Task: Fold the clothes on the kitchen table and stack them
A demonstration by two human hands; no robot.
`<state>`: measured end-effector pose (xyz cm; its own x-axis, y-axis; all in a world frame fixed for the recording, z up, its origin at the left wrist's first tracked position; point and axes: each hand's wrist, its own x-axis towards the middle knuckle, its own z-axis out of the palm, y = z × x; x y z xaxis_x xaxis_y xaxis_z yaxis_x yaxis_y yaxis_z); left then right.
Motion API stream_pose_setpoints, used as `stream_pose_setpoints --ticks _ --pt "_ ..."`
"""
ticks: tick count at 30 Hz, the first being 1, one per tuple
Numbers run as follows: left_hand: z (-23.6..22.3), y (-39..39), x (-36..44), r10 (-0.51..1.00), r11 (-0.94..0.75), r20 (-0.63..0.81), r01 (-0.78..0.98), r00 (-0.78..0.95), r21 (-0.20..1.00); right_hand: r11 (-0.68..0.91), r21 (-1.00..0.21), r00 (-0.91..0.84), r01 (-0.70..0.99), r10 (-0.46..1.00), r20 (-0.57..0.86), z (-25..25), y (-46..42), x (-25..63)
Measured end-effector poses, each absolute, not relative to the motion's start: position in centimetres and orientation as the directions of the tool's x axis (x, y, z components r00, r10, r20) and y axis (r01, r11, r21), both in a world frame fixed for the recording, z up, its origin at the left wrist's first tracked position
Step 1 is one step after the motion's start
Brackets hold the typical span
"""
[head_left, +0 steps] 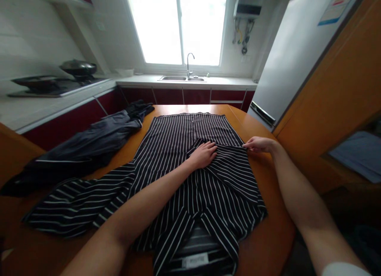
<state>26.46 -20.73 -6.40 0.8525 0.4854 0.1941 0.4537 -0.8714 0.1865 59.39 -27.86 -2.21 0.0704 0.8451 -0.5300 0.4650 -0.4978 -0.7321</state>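
A black shirt with thin white stripes [178, 149] lies spread flat on a wooden table [268, 236], collar and label towards me. Its right sleeve is folded in across the body; its left sleeve stretches out to the left. My left hand [204, 153] lies flat on the folded sleeve near the shirt's middle, fingers stretched out. My right hand [258, 144] pinches the fold of the striped fabric at the shirt's right edge.
A dark grey garment [89, 143] lies crumpled on the table's left side. Behind the table run a counter with red cabinets [184, 96], a sink with a tap [182, 78] and a hob with a wok [77, 67]. A fridge [285, 65] stands at right.
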Motion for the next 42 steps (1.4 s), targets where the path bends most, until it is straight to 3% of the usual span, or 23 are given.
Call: stream_pose_setpoints --ticks 6,9,11,14,17,19,29,33,35,39,42 --pt "-6.3 -20.9 26.4 0.493 -0.867 0.192 0.458 0.849 0.197 -0.561 -0.480 0.292 0.675 0.799 -0.525 -2.0 -27.5 58.8" --pt "-6.4 -20.8 26.4 0.496 -0.864 0.189 0.460 0.848 0.203 -0.557 -0.308 0.497 0.771 0.829 -0.255 -1.6 -26.8 57.2" --pt "-6.4 -20.8 26.4 0.494 -0.865 0.191 0.459 0.848 0.201 -0.442 -0.255 0.453 0.860 0.891 -0.015 -1.8 -26.2 55.0" --pt "-6.5 -20.8 26.5 0.489 -0.870 0.201 0.458 0.849 0.184 -0.047 -0.267 0.080 0.963 0.990 0.112 -3.2 -25.7 50.7" --pt "-6.6 -20.7 26.5 0.484 -0.874 0.207 0.457 0.850 0.164 0.085 -0.255 -0.100 0.963 0.994 -0.048 -5.2 -25.6 47.3" --pt "-6.7 -20.7 26.4 0.485 -0.873 0.212 0.460 0.848 0.161 0.055 -0.240 -0.084 0.969 0.990 -0.111 -6.2 -25.4 46.7" --pt "-6.2 -21.1 26.5 0.501 -0.864 0.209 0.471 0.839 0.181 -0.295 -0.231 0.279 0.927 0.955 -0.099 -6.4 -23.8 53.5" --pt "-5.8 -21.2 26.4 0.501 -0.862 0.196 0.467 0.843 0.196 -0.419 -0.207 0.427 0.884 0.904 -0.010 -6.1 -24.5 54.7" --pt "-5.5 -21.4 26.3 0.436 -0.892 0.173 0.399 0.883 0.211 -0.405 -0.204 0.429 0.892 0.899 0.091 -5.6 -24.9 54.5" --pt "-5.0 -22.0 26.1 0.194 -0.959 0.102 0.167 0.976 0.228 -0.232 -0.203 0.280 0.951 0.926 0.254 -4.3 -25.3 52.4" --pt "-4.9 -22.6 26.0 0.161 -0.965 0.059 0.145 0.985 0.217 -0.108 -0.199 0.167 0.974 0.936 0.309 -4.0 -25.3 50.2"
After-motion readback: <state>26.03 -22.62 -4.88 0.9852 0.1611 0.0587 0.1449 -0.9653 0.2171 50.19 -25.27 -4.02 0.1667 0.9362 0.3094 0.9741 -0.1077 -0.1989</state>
